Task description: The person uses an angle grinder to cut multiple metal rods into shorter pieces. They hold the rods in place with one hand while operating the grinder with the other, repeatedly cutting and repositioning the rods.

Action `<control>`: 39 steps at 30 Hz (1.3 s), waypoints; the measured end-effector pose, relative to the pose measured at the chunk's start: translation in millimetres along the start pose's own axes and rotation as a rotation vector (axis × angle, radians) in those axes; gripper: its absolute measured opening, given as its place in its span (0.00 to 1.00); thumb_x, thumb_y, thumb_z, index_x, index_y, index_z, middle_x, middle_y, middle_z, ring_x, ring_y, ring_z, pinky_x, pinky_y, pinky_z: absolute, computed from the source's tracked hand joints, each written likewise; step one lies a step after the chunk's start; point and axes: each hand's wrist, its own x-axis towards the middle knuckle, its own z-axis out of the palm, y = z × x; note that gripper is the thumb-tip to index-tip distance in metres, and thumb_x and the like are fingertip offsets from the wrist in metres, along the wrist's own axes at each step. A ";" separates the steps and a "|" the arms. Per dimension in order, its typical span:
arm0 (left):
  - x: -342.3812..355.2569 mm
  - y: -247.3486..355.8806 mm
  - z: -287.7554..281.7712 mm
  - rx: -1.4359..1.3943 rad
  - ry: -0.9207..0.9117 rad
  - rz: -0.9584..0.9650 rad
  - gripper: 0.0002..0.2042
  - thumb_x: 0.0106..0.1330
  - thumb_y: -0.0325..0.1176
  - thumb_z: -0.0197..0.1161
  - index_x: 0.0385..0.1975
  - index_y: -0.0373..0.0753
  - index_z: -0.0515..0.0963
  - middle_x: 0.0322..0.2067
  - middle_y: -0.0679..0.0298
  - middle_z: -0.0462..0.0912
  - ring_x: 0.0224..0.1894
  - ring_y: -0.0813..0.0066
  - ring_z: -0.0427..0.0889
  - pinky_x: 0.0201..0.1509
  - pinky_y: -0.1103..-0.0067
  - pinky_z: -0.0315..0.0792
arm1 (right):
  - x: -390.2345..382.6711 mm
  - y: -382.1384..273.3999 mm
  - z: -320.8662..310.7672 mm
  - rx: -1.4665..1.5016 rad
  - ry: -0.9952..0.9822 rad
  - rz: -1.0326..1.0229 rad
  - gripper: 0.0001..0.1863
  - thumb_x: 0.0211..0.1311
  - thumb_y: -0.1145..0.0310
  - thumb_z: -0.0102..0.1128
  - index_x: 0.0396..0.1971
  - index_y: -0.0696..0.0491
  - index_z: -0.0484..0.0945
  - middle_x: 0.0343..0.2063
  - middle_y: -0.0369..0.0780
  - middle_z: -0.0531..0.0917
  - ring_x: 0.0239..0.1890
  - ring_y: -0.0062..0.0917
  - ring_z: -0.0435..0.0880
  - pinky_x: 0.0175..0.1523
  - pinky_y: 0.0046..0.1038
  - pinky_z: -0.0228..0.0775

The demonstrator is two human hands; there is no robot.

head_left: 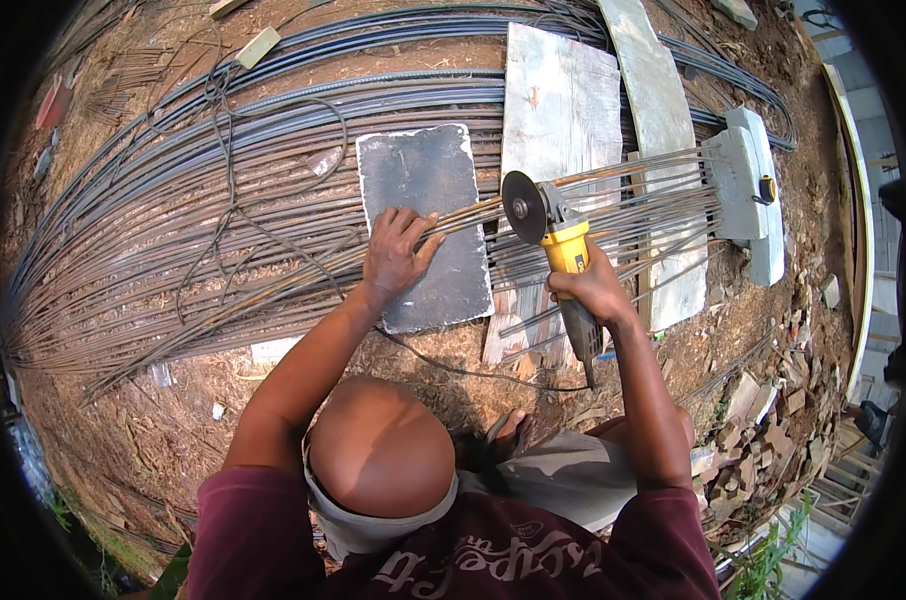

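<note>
My left hand point(401, 250) lies over a dark grey rectangular board point(443, 285) with chipped white edges. Its fingers close round a few thin, rusty steel rods point(468, 213) that cross the board toward the right. In my right hand point(595, 287) is a yellow and black angle grinder point(567, 250), gripped by its body. The grinder's dark cutting disc point(524, 207) stands beside the rods, just right of the board. Whether the disc touches them I cannot tell. A black cord point(473, 375) trails left from the grinder's tail.
Many long rods point(223, 230) spread across the ground on the left. Weathered planks point(558, 110) lie crosswise beneath some rods, near concrete blocks point(743, 185) where rod ends meet. Broken rubble point(763, 430) is piled at right. My bare knee point(383, 450) is close below the board.
</note>
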 end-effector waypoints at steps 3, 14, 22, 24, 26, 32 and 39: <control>1.0 -3.0 0.8 0.014 -0.033 -0.002 0.17 0.70 0.40 0.73 0.52 0.39 0.87 0.38 0.61 0.79 0.46 0.59 0.76 0.54 0.66 0.72 | 15.3 -2.1 7.3 -0.030 -0.044 -0.030 0.38 0.53 0.78 0.75 0.66 0.64 0.71 0.37 0.41 0.86 0.33 0.24 0.86 0.37 0.29 0.83; -0.8 -7.3 3.0 0.024 -0.020 -0.025 0.16 0.68 0.41 0.75 0.49 0.39 0.88 0.36 0.62 0.78 0.43 0.59 0.75 0.52 0.65 0.72 | 38.9 36.7 38.5 -0.018 0.019 -0.022 0.29 0.52 0.77 0.74 0.56 0.62 0.76 0.34 0.40 0.86 0.30 0.23 0.86 0.34 0.28 0.80; 1.5 -6.4 1.6 0.031 -0.006 -0.013 0.16 0.67 0.41 0.75 0.49 0.39 0.88 0.36 0.61 0.78 0.42 0.59 0.74 0.50 0.64 0.73 | 42.8 40.1 36.8 -0.008 0.016 -0.045 0.29 0.53 0.78 0.74 0.56 0.62 0.75 0.34 0.41 0.87 0.30 0.23 0.86 0.36 0.28 0.81; 1.1 -7.1 1.9 0.023 -0.011 -0.020 0.16 0.67 0.41 0.75 0.49 0.39 0.88 0.36 0.61 0.78 0.42 0.58 0.74 0.51 0.65 0.73 | 42.9 40.7 37.9 -0.010 0.020 -0.056 0.29 0.53 0.78 0.74 0.57 0.62 0.75 0.34 0.41 0.87 0.30 0.24 0.86 0.36 0.28 0.81; -0.5 -6.7 1.8 0.027 -0.035 -0.036 0.16 0.69 0.42 0.73 0.49 0.39 0.87 0.38 0.62 0.78 0.45 0.59 0.74 0.55 0.65 0.72 | 41.6 41.6 37.9 -0.025 0.024 -0.042 0.30 0.53 0.78 0.74 0.57 0.62 0.75 0.35 0.41 0.87 0.31 0.24 0.86 0.36 0.28 0.81; -1.3 -5.4 0.5 0.022 -0.078 -0.072 0.16 0.71 0.43 0.71 0.50 0.39 0.87 0.40 0.62 0.79 0.48 0.58 0.75 0.58 0.64 0.72 | 43.9 46.4 37.0 -0.018 0.003 -0.030 0.29 0.53 0.78 0.74 0.57 0.62 0.76 0.37 0.41 0.88 0.32 0.24 0.87 0.38 0.28 0.82; -1.8 -5.3 -0.2 0.018 -0.079 -0.079 0.16 0.71 0.43 0.71 0.52 0.40 0.87 0.41 0.62 0.80 0.49 0.58 0.76 0.59 0.64 0.72 | 47.0 49.5 41.9 -0.016 0.006 -0.054 0.28 0.55 0.83 0.71 0.56 0.60 0.72 0.33 0.38 0.83 0.29 0.24 0.84 0.33 0.28 0.82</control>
